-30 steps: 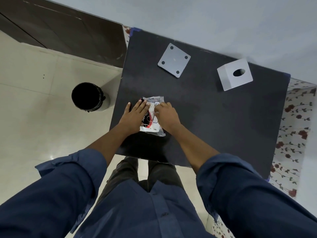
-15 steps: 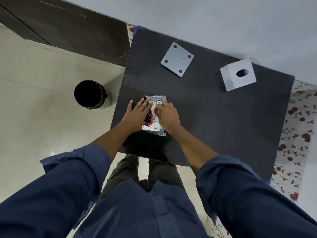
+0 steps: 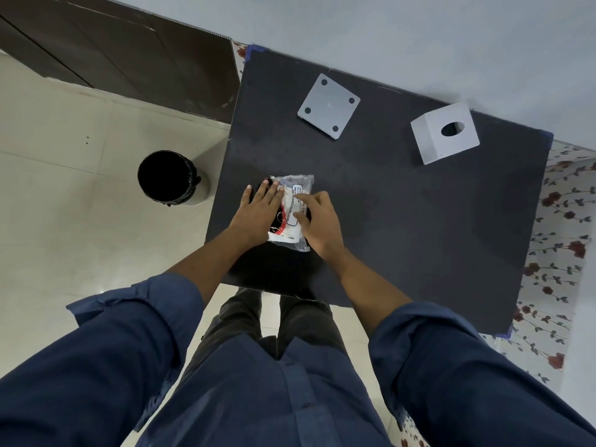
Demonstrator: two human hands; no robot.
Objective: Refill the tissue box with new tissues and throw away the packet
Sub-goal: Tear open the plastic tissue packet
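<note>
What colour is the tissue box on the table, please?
White tissue box, with a dark oval opening; seen in the head view.

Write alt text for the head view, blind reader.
Both bare hands, left hand and right hand, rest on a clear plastic tissue packet lying near the front of a black tabletop. Farther back sit a white cube tissue box and its detached white square base plate; a black-lined bin stands on the floor to the left.

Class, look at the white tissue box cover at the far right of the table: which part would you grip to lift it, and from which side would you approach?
Grip the tissue box cover across two opposite side walls, coming from above. It stands alone on the black table, its flat sides exposed; the top face offers only an oval slot, a poorer hold.
</note>
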